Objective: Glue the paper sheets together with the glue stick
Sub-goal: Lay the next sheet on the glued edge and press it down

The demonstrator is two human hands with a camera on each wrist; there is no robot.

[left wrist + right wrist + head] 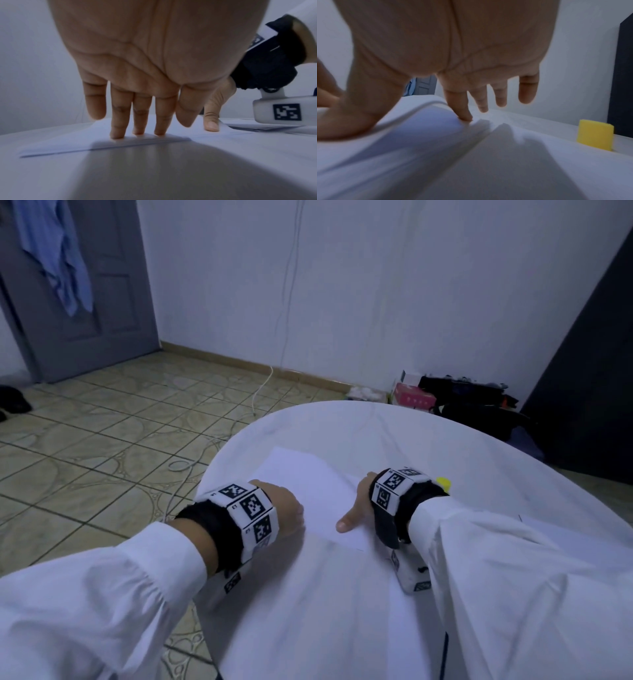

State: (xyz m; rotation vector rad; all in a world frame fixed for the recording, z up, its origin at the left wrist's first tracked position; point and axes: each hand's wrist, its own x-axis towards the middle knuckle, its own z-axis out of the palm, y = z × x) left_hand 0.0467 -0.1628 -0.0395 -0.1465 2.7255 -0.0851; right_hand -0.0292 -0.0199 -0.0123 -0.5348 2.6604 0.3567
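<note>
Left hand [145, 56] fingers [118, 121] straight, pressing paper sheets [308, 491]; right hand [447, 44] likewise; wristband markers, no readable text.

The left hand [145, 65] reaches down with straight fingers [118, 121], three fingertips pressing the white paper sheet [102, 143] near its front edge on the white table [240, 169]. To the right, the right hand [214, 108] sets its thumb on the paper (its wrist carries a black strap and a white marker block [281, 111]).

the head view looks down from above the round table [376, 419], while both wrist views skim low and close across it, sharing the paper sheets [106, 143].
</note>
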